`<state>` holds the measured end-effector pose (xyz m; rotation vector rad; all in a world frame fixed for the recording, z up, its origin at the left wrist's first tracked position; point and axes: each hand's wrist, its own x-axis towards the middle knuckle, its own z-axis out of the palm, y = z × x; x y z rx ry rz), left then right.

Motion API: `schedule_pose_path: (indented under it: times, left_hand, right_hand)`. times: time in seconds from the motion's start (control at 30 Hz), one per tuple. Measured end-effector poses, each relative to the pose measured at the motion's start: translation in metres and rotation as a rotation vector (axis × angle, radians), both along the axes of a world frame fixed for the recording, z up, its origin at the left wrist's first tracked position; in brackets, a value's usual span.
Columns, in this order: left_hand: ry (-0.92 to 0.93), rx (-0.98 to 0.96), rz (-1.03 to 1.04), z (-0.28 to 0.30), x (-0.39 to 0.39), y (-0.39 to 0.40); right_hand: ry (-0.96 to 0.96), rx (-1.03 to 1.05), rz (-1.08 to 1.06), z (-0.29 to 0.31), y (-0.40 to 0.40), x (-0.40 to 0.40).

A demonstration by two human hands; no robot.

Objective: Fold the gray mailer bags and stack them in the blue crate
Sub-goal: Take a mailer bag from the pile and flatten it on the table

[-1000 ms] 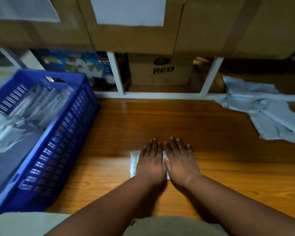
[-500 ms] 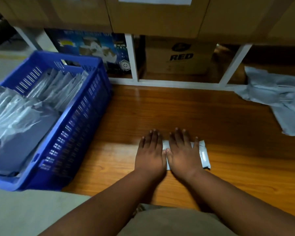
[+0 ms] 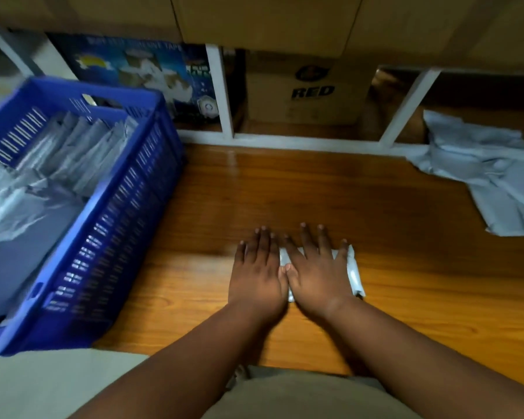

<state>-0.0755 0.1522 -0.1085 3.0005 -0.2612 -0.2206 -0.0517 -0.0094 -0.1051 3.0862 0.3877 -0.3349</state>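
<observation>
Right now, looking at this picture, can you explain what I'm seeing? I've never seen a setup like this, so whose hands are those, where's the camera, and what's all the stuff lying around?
There is no machine here. The one view comes from a camera worn on a person's head, looking forward and down at their own bare arms. The left hand and right hand lie flat, side by side, pressing a folded mailer bag onto the wooden floor. Neither hand grips it; the fingers are straight.

To the left stands the blue crate, which already holds gray bags, some standing in a row. To the far right lies a loose pile of unfolded gray bags. At the back, under a white frame, sits a cardboard box marked RED and a printed blue carton.
</observation>
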Motion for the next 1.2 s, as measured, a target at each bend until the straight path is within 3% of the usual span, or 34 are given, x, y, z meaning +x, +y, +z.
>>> schedule_pose_path:
  times: [0.27,0.4,0.53,0.7,0.97,1.2]
  left_hand:
    - [0.067,0.049,0.031,0.007,0.004,-0.001]
    - [0.044,0.092,0.004,0.043,0.014,-0.003]
    - [0.181,-0.002,0.104,0.059,0.020,0.000]
    - [0.304,-0.114,0.158,0.077,0.026,-0.003]
    - [0.166,-0.285,0.225,0.167,0.021,0.053]
    - [-0.031,-0.098,0.357,0.247,0.015,0.158]
  right_hand:
    - [0.030,0.032,-0.015,0.009,-0.059,-0.005]
    - [0.059,0.047,0.007,0.024,-0.055,-0.001]
    - [0.032,-0.011,0.143,0.049,-0.053,0.010]
    - [0.200,0.027,0.211,0.068,-0.059,0.030]
    - [0.313,0.419,0.277,0.115,-0.044,0.083]
    - [0.122,0.386,0.540,0.213,0.054,0.132]
